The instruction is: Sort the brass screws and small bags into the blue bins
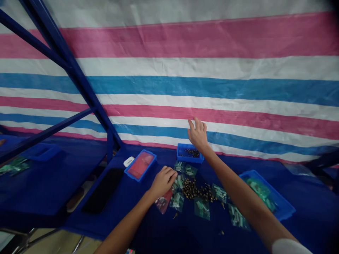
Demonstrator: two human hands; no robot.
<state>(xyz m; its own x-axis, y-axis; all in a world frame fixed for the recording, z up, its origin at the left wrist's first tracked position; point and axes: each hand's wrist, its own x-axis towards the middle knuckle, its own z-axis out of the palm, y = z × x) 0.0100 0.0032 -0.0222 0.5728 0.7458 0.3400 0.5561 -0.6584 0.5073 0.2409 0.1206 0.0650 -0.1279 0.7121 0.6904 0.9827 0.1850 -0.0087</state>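
My left hand (163, 180) is at the middle of the blue table, fingers curled over a pink plastic bag (164, 201) with small parts in it. Its fingertips overlap a small clear bag (180, 180) of greenish-silver pieces. In the air above the blue tray (181, 159) is my right hand (198, 134), fingers apart, with nothing visible in it. Small dark pieces lie in that tray. A pile of brassy dark parts (191, 189) is spread between my forearms, ringed by several small bags such as this clear bag (202, 208).
A blue box with pink contents (140, 165) stands left of my left hand, beside a white case (128, 161) and a black phone-like slab (103, 190). At right is a blue bin (287, 211) of green bags. A blue metal frame (87, 95) rises before the striped sheet (212, 88).
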